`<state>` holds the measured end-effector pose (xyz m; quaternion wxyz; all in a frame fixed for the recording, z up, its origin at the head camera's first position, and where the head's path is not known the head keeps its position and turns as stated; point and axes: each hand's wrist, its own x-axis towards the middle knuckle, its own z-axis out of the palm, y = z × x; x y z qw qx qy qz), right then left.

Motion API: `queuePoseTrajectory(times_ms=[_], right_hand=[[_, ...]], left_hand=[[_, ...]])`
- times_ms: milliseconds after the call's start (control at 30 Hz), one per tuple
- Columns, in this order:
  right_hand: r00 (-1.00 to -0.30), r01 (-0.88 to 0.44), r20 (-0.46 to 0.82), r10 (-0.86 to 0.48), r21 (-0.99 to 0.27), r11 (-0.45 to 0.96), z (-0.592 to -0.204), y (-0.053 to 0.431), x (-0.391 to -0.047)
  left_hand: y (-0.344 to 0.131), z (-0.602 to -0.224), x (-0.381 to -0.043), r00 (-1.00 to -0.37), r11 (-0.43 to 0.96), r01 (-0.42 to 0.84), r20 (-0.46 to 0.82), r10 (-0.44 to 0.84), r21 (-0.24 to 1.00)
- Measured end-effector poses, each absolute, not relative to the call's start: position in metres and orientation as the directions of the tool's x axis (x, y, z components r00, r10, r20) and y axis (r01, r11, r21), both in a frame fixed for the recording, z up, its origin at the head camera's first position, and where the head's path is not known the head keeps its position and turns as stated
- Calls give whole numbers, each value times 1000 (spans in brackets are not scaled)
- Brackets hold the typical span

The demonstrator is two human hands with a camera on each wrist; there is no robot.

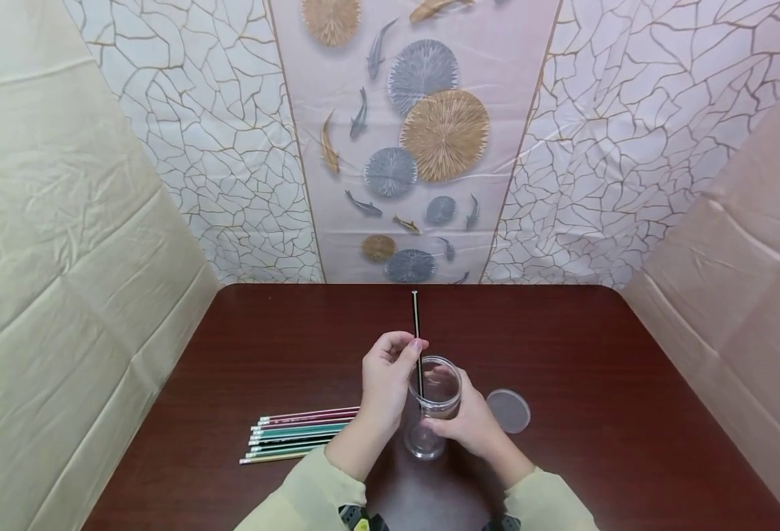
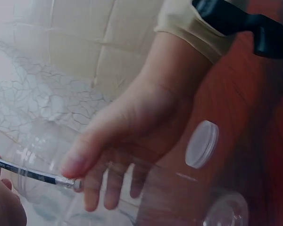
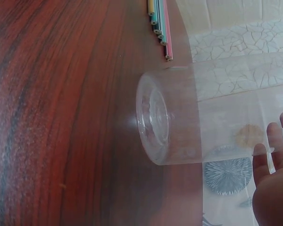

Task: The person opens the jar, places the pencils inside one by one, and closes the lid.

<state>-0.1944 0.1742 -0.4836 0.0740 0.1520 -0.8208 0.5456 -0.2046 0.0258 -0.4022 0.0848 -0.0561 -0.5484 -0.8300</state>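
Working remotely, I've got my left grip (image 1: 385,377) pinching a dark pencil (image 1: 416,316), its lower end poking down through the mouth of the clear jar (image 3: 193,117), so that's one pencil partly inside. My right grip (image 1: 467,418) is wrapped around the jar near its rim. Other pencils (image 1: 304,434) lie bunched on the tabletop (image 1: 264,346) left of the jar, and a round clear lid (image 1: 509,411) sits just right of it

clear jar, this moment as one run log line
left hand: pinches pencil, lower end in clear jar | right hand: grips jar | lid: on table
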Motion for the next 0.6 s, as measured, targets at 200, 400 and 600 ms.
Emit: queuePoseTrajectory(times_ms=[200,400,600], right_hand=[[-947,-319,277,-160,-861,396,-485,175,-193],[-943,-332,290,-165,-866,374,-486,176,-193],[-953,-302,270,-136,-858,415,-484,175,-193]], left_hand=[[18,-415,-203,-938,-64,342,336,-85,938],[11,-422,-202,-884,140,459,467,-31,877],[6,-429,-199,-839,262,527,544,8,808]])
